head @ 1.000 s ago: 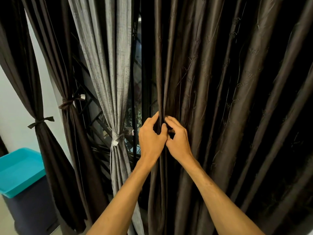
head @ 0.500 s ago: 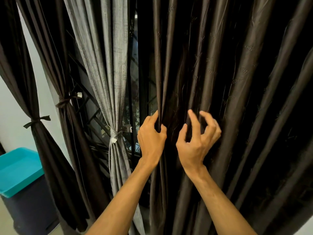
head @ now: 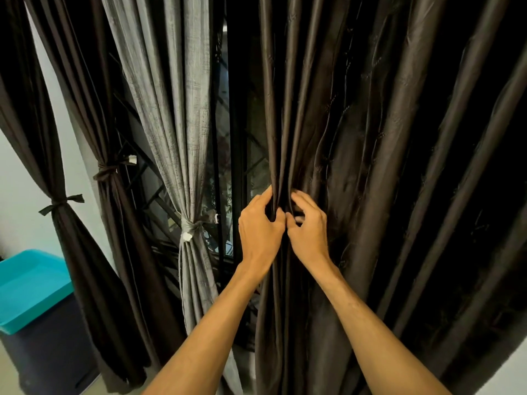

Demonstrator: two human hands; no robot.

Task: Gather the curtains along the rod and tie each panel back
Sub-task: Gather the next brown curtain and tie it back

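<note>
- L hand point(head: 261, 226), center of frame: fingers curled round a bunch of folds at the left edge of the brown curtain point(head: 385, 166). Thumb on the near side, fingertips tucked into the cloth.
- R hand point(head: 309, 228), just right of it, thumbs about touching: fingers bent and clamped on the next fold over. Tips a bit blurred, so exact pinch is hard to read.
- Both forearms come up from the bottom edge, bare.
- Brown curtain fills the whole right half, top to bottom. It hangs loose in long shiny folds with a faint stitched pattern, no tie on it.
- Grey curtain point(head: 176, 109), left of center: gathered and cinched at mid height by a grey tie point(head: 194, 226), just left of the L hand.
- Dark curtain point(head: 77, 81) further left: cinched w/ a dark tie point(head: 109, 171) at mid height.
- Far-left curtain point(head: 77, 252), also dark: cinched w/ a knotted band point(head: 61, 202), ends sticking out.
- Window grille point(head: 154, 195) shows between the tied panels, dark diagonal bars; leaves visible thru the gap btw grey and brown curtains.
- Pale wall point(head: 20, 181) at left edge.
- Lower left corner: dark bin point(head: 48, 352) w/ a teal lid point(head: 31, 283), near the far-left curtain's lower part.
</note>
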